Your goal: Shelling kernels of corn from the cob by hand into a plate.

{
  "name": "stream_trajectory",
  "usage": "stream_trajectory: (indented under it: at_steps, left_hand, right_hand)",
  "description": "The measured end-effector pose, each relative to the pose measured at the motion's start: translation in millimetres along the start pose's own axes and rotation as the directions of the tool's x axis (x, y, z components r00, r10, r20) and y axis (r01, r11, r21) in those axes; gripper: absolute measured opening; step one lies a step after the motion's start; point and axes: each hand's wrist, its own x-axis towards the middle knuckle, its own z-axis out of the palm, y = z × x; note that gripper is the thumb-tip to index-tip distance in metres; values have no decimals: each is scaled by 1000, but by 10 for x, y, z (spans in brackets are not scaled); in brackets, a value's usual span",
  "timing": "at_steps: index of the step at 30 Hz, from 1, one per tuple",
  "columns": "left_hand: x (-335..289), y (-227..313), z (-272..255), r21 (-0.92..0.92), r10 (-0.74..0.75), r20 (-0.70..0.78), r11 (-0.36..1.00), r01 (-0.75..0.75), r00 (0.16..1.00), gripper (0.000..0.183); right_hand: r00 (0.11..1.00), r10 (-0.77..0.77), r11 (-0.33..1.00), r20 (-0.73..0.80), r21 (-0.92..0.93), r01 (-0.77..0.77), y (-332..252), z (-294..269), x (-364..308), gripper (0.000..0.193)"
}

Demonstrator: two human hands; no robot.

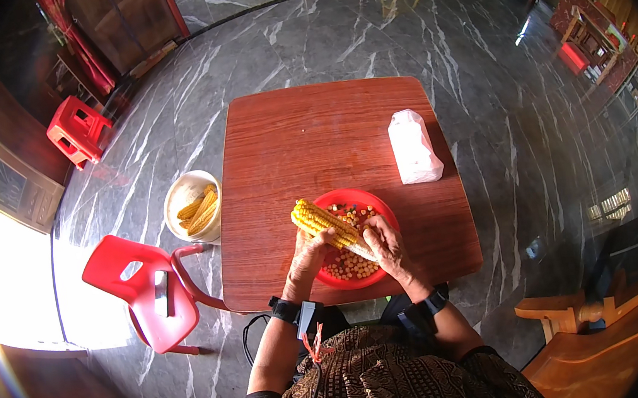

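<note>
A dried yellow corn cob [328, 223] lies slantwise over a red plastic basin [387, 206] on the wooden table. My left hand [310, 248] is wrapped round the cob from below, near its middle. At the cob's lower right end, where kernels are gone and the core looks whitish, my right hand [387, 245] grips with the thumb pressed against it. Loose corn kernels [348, 266] are scattered in the basin under the cob, pale ones toward the near side and darker ones toward the far side. Part of the basin is hidden by my hands.
A white plastic-wrapped pack [415, 147] stands on the table's right side. Left of the table [289, 136], a white bucket [176, 198] holds several corn cobs [200, 209]. Nearby are a red chair [159, 293] with a dark flat object on it, a red stool [78, 129] and a wooden bench [606, 340].
</note>
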Motion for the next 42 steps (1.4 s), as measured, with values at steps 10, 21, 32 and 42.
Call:
stream_trajectory:
  at_steps: [10, 21, 32, 42]
  left_hand:
    - [13, 22, 17, 61, -16, 38, 998, 13, 999, 50]
    - [31, -18, -37, 58, -47, 43, 997, 44, 998, 50]
    - [27, -13, -12, 30, -44, 8, 999, 44, 999, 52]
    - [12, 0, -20, 67, -24, 13, 997, 24, 1000, 48]
  right_hand:
    - [967, -233, 966, 105, -88, 242, -101, 22, 16, 29]
    - [953, -274, 952, 126, -102, 288, 44, 21, 1, 27]
    - [955, -297, 952, -1, -78, 296, 81, 10, 2, 19]
    - [967, -251, 967, -50, -59, 248, -19, 18, 2, 16]
